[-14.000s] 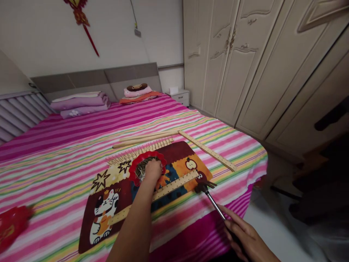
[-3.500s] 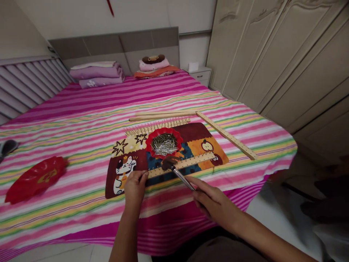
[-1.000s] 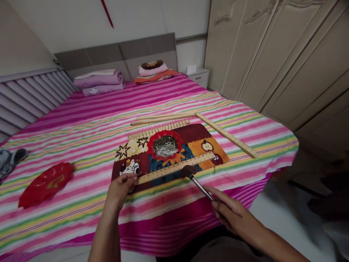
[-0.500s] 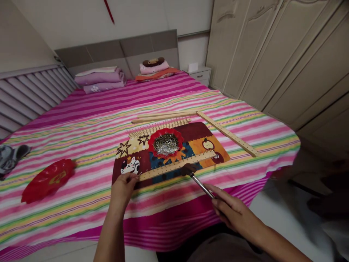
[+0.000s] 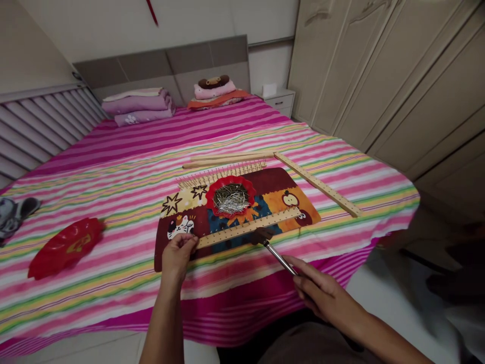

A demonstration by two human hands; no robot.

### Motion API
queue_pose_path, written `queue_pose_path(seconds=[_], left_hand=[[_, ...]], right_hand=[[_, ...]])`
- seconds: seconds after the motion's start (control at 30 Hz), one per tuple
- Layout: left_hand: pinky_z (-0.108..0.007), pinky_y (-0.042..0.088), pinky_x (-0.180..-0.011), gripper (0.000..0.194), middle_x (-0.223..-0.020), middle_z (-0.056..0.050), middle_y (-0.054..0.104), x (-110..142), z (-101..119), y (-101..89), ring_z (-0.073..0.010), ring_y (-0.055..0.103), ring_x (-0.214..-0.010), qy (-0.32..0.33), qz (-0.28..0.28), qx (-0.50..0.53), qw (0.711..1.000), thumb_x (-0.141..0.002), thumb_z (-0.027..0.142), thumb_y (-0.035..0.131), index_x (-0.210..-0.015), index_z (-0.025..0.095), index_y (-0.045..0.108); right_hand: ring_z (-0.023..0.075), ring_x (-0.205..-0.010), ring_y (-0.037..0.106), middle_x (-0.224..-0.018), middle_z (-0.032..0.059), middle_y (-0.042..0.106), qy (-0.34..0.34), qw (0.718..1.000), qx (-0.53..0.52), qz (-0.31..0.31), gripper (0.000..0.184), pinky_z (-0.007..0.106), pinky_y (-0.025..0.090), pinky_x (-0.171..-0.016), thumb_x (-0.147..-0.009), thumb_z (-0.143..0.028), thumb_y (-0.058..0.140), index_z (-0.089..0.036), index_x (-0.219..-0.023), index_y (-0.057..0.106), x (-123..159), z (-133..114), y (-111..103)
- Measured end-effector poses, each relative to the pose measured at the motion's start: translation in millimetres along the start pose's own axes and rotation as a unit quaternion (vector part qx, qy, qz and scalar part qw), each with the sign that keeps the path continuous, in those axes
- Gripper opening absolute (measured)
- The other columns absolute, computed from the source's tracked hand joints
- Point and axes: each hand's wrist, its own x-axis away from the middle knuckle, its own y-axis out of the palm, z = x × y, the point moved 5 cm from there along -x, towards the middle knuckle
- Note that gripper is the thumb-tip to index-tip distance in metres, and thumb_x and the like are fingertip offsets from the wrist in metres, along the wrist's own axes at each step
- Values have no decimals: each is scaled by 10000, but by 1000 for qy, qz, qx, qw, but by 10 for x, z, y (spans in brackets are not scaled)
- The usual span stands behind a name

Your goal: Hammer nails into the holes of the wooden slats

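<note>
A wooden strip (image 5: 246,228) with rows of holes and small nails along it lies across the patterned mat (image 5: 261,179). At its left end is my left hand (image 5: 178,255), thumb and fingers pinched together; what is between the fingertips is too small to make out. My right hand (image 5: 320,288) grips a hammer (image 5: 280,257) with a dark head and a shiny metal shaft. The hammer's head is beside the strip's near edge, right of its middle. Behind the strip, a red scalloped dish (image 5: 209,202) holds a heap of nails (image 5: 232,198).
Another wooden strip (image 5: 223,173) bristling with upright nails lies behind the dish. Beyond are more strips (image 5: 318,183), two meeting at a corner. To the left sit a red scalloped dish (image 5: 64,247) and a grey item (image 5: 17,215). Folded bedding (image 5: 140,107) is at the headboard.
My left hand has shifted slightly right and up along the strip's left end, its fingertips still together. My right hand and the hammer have hardly moved. The view has tilted slightly.
</note>
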Motion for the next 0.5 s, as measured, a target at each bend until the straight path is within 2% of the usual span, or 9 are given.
queue_pose_path(seconds=[0.1, 0.5], left_hand=[[-218, 389, -538, 337, -580, 31, 606, -15, -34, -4, -97, 524, -554, 12, 12, -43, 999, -467, 412, 737, -675, 170, 628], [-247, 379, -567, 326, -593, 16, 619, 52, -24, 24, -134, 527, -595, 4, 38, -94, 995, -460, 451, 697, -652, 191, 660]], right_hand=[[98, -482, 309, -582, -55, 329, -1, 1000, 5, -2, 685, 200, 207, -402, -820, -556, 513, -190, -1395, 450, -4, -15, 7], [89, -455, 281, -547, -81, 269, -4, 1000, 8, -20, 647, 202, 191, -399, -845, -528, 503, -182, -1389, 444, -15, -47, 64]])
